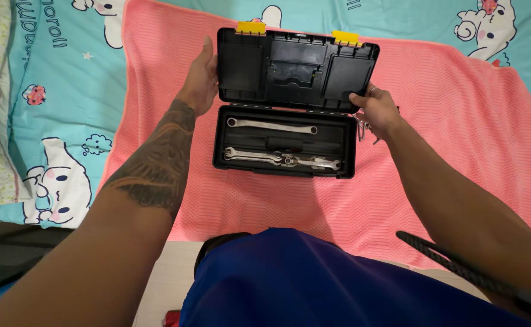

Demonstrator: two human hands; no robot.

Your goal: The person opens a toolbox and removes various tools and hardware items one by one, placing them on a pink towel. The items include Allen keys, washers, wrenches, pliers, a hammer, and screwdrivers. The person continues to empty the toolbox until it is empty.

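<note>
Toolbox (285, 142) sits mid pink towel (447, 109), lid (295, 66) up. Inside the tray, near wall: two wrenches (280, 159) overlapping; far wall: one long wrench (271, 126). My left hand (202, 75) grips lid's left edge, fingers wrapped on it. Right hand (374, 109) pinches lid's right edge w/ fingertips; small metal bits (362, 130) just below it, can't tell what. Yellow latches (251, 27) at lid's far rim. Risk imo: right pinch is thin, so lid could slip & drop shut; soft bedding under box could let it tip.
</note>
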